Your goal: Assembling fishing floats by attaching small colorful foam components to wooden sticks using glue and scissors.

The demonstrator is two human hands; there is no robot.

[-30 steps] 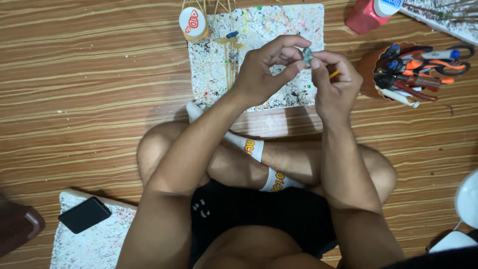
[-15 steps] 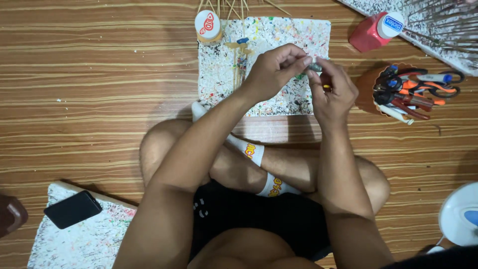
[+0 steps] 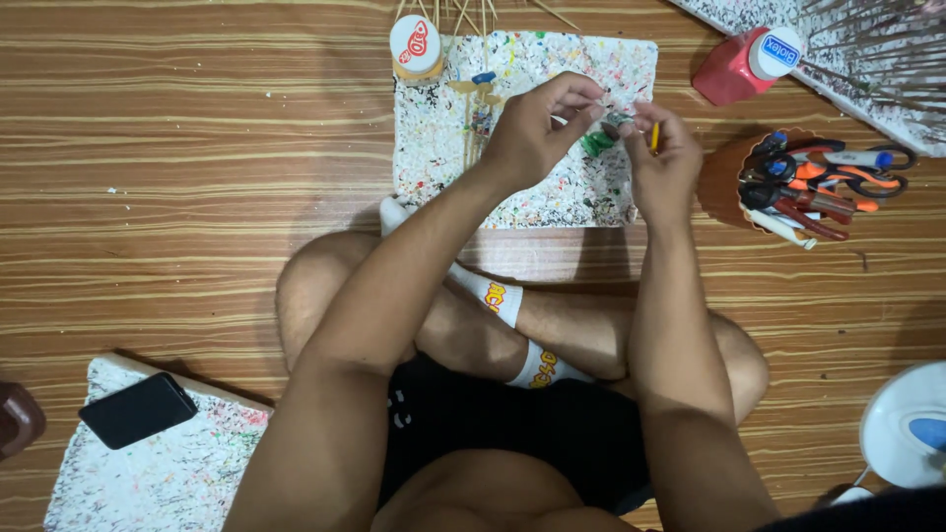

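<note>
Head view: we sit on the wooden floor [image 3: 197, 148] by our speckled board [image 3: 434, 167]. Our left hand [image 3: 537, 133] and right hand [image 3: 665, 163] pinch shut on a tiny green piece [image 3: 597, 144] above it. It may slip and get lost among the speckles.

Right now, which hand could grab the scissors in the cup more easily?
Probably the right hand: it is beside the brown cup holding the scissors. The left hand is farther off, over the speckled board.

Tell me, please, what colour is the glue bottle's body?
Red, with a white cap; the glue bottle shows in the head view.
</note>
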